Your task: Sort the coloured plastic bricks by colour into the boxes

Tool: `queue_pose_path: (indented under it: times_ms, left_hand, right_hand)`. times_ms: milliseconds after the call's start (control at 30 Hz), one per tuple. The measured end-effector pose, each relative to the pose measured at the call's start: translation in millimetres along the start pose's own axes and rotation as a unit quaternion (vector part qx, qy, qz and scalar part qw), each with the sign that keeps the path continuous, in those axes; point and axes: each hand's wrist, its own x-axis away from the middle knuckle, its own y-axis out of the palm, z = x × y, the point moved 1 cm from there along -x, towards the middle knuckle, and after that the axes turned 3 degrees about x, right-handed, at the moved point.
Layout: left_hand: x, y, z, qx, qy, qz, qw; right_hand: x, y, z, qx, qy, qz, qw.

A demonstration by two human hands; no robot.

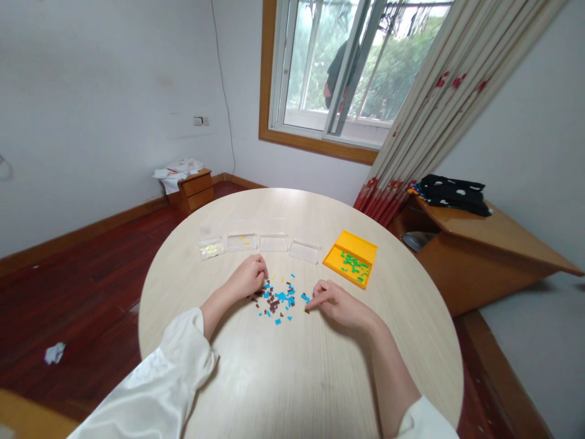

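Observation:
A loose pile of small blue pieces (286, 298) and brown pieces (274, 303), like tiny building bricks, lies in the middle of the round table, with a few yellow ones among them. My left hand (249, 277) rests at the pile's left edge, fingers curled together; whatever is between the fingertips is too small to make out. On the right side, my right hand (336, 301) reaches in with the index finger stretched out. Its tip touches the table beside a brown piece (307, 311) and a few blue pieces, apart from the main pile. Nothing shows held in it.
Behind the pile stand clear plastic boxes: a left box (211, 250) with pale pieces, another box (242, 242) with yellow pieces, a third box (273, 244) and a rightmost box (303, 252). An open yellow case (338, 272) holds green pieces. The round table (274, 378) has a curved edge.

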Motion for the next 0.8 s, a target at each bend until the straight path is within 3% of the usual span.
queue_pose_path:
  times_ms: [300,533,800]
  left_hand:
    - [0,0.7,-3,0.004,-0.004,-0.001,1.000]
    - [0,0.7,-3,0.005,-0.001,0.002,1.000]
    - [0,1.3,-5,0.008,0.000,0.011,1.000]
  right_hand:
    - [4,0,-8,0.002,0.012,-0.046,0.999]
    - [2,2,-12,0.035,0.009,-0.036,0.999]
    - [3,-1,-13,0.006,0.017,0.016,1.000]
